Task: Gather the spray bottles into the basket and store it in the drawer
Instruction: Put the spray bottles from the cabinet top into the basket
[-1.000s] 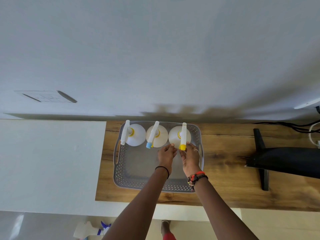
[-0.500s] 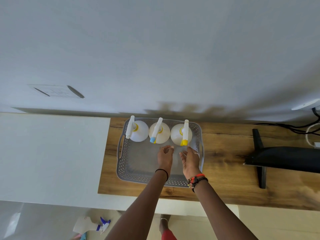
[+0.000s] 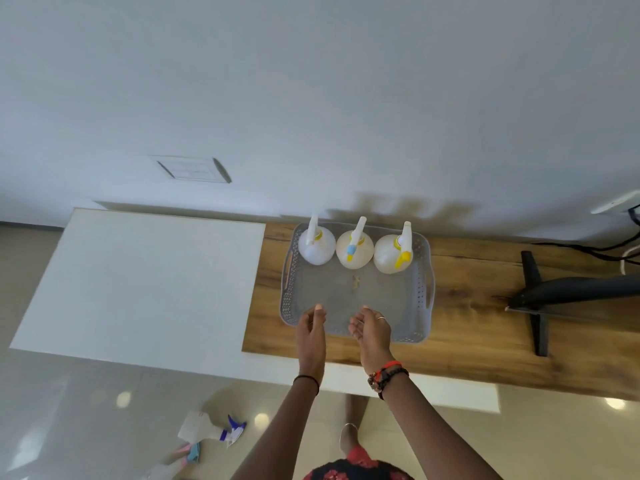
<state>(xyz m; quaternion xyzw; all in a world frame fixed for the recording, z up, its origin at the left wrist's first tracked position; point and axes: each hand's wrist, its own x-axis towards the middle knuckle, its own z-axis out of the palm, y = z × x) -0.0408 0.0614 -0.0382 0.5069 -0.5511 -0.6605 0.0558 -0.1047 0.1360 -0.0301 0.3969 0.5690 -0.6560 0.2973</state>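
Retreating from the yellow-nozzle bottle (image 3: 393, 252), both hands now empty, left hand (image 3: 311, 332), right hand (image 3: 372, 330)

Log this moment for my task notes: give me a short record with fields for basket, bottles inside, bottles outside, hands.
basket: grey, on the wooden top
bottles inside: three, upright in a row along the far wall; white nozzle, blue nozzle, yellow nozzle
bottles outside: at least one lying on the floor; others beside it too blurred to count
hands: left hand and right hand empty, over the basket's near edge
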